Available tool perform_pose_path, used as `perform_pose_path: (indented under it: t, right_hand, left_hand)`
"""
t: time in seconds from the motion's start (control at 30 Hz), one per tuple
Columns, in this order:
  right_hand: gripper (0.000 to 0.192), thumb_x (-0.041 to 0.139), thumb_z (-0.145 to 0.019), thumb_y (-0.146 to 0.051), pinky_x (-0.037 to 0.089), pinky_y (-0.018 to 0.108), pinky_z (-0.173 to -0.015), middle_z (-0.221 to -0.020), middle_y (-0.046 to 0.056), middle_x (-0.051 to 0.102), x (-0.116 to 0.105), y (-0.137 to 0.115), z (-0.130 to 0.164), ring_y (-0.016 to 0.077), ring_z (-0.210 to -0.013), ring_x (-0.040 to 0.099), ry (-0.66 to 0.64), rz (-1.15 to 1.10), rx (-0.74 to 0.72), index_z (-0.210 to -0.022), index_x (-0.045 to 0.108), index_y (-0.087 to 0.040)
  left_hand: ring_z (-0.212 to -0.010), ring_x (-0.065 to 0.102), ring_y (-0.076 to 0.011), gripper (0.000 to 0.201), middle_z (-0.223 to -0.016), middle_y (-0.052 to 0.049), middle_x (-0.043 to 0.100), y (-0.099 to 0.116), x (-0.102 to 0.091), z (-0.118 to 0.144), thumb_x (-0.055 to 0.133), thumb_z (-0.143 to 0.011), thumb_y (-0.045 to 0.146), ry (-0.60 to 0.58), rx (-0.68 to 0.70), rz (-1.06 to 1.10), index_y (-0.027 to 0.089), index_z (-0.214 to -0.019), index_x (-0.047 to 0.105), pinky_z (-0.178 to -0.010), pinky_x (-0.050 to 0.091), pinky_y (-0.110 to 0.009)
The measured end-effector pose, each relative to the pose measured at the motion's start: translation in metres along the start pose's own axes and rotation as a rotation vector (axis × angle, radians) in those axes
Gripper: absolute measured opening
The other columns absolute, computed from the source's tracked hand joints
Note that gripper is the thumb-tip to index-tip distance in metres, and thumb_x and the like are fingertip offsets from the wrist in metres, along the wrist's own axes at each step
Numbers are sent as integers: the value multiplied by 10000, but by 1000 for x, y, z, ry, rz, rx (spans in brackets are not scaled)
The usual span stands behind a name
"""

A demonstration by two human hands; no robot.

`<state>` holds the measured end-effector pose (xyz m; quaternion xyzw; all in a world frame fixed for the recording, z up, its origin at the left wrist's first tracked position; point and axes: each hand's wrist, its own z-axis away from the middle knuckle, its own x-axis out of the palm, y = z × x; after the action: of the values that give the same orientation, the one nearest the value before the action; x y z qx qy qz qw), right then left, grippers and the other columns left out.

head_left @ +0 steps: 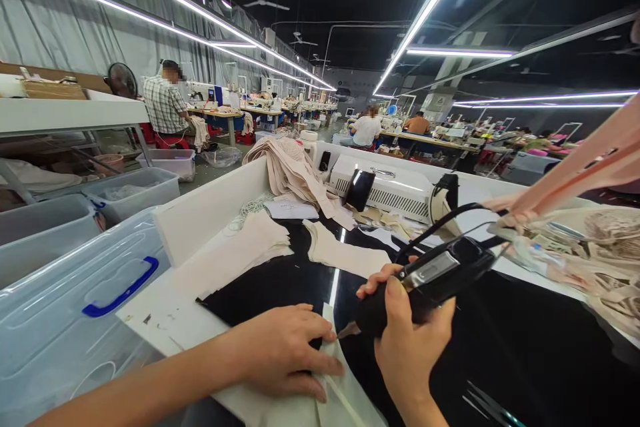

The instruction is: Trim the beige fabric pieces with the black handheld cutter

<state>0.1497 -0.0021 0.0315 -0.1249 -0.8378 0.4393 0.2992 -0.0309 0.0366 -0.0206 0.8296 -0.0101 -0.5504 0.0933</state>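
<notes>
Right hand (407,340) grips a black corded tool (425,280), tip on pale beige fabric (335,393); left hand (285,353) presses it flat on the glossy black tabletop (500,347). Busy sewing workshop behind.

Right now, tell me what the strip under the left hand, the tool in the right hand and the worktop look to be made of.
Strip: pale cream woven or knit fabric, matte; it folds softly.
Tool: black, probably plastic body with a shiny metal plate and a thin metal tip, corded.
Worktop: glossy black, likely glass or polished plastic; it mirrors the ceiling lights.
</notes>
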Motion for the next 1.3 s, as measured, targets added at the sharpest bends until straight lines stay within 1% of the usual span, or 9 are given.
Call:
perform_pose_path:
  t: [0.33,0.47,0.6,0.73,1.0,1.07,1.13,1.23,1.3]
  right_hand:
    - [335,775,-881,-293,580,298,-600,-838,-60,676,1,-4,-8,121,-629,634,6,-18,-32,-1136,558,-283]
    - [321,798,-859,-339,583,317,-614,-842,-54,678,-7,-10,-11,130,-627,642,15,36,-31,-1051,551,-268]
    - [377,818,-824,-404,595,385,-716,-864,-25,691,-27,-16,-19,166,-661,664,16,180,-65,-1042,545,-263]
    - [442,784,-825,-510,587,436,-845,-1008,27,695,-54,-22,-28,225,-866,686,-17,347,-55,-1107,546,-267]
    - [630,714,-765,-715,575,466,-860,-1074,66,722,-94,-33,-35,300,-957,698,-146,761,51,-1176,537,-272]
    - [608,650,-815,-724,563,487,-933,-1150,74,709,-112,-28,-31,302,-1026,688,-239,834,39,-1213,575,-270]
    - [672,601,-857,-728,561,510,-966,-1290,89,667,-141,-19,-27,314,-1118,664,-285,919,11,-1356,544,-282]
    - [686,562,-890,-728,538,573,-1010,-1412,103,629,-208,-1,-25,370,-1282,596,-331,1152,-142,-1428,546,-303]
    - [705,565,-890,-726,553,574,-998,-1408,107,652,-261,16,-30,389,-1299,599,-387,1265,-260,-1457,559,-307]
  left_hand:
    - [-1130,657,-241,356,-1261,-81,652,2,0,3,608,-1026,503,-27,-53,54,292,-1307,660,-1140,414,-413]
    - [-1157,660,-254,350,-1283,-79,664,7,-6,2,618,-1034,443,-43,-149,131,288,-1346,657,-1156,417,-427]
    - [-1121,662,-227,301,-1256,-84,683,10,-9,-7,532,-1077,279,7,-244,177,234,-1346,660,-1063,494,-365]
    - [-1072,664,-218,214,-1156,-74,704,16,-4,-21,543,-1072,246,50,-257,143,191,-1192,711,-961,533,-334]
    - [-1003,680,-188,91,-1111,-27,695,32,11,-40,754,-940,180,-65,-234,94,189,-923,665,-888,532,-273]
    - [-1013,674,-182,120,-1096,-20,695,35,9,-42,740,-941,143,-89,-255,94,183,-903,633,-907,521,-262]
    - [-1000,671,-187,129,-1064,-17,696,38,3,-43,733,-939,128,-123,-289,68,179,-922,616,-904,513,-265]
    - [-890,672,-180,136,-938,10,686,43,-7,-45,723,-940,137,-178,-387,23,184,-907,600,-799,491,-255]
    - [-842,667,-170,120,-885,29,677,46,-13,-45,701,-956,161,-192,-446,20,196,-897,603,-747,461,-243]
